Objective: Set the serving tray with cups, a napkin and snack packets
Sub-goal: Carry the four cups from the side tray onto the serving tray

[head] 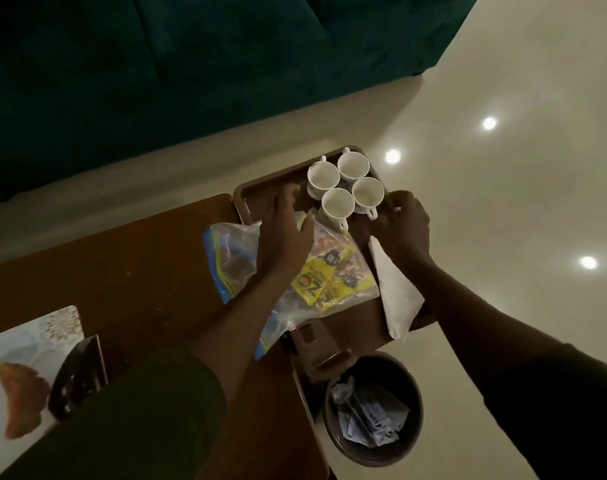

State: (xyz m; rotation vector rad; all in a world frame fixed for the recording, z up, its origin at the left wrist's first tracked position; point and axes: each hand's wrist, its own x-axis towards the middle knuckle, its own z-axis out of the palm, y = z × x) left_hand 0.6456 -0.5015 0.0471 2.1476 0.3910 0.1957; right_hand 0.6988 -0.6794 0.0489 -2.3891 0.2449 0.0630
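home living room: teal sofa [156,81], wooden table [122,271], glossy floor [503,202].

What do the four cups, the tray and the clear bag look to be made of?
Cups: probably glazed ceramic; white, smooth, thick-rimmed with moulded handles. Tray: likely plastic, though lacquered wood is possible; uniform brown, rounded raised rim, dull sheen. Clear bag: thin plastic film; see-through, crinkled, glinting, with a blue zip strip along its edge.

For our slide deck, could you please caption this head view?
Hands reach over a tray holding four cups, a snack bag and a napkin.
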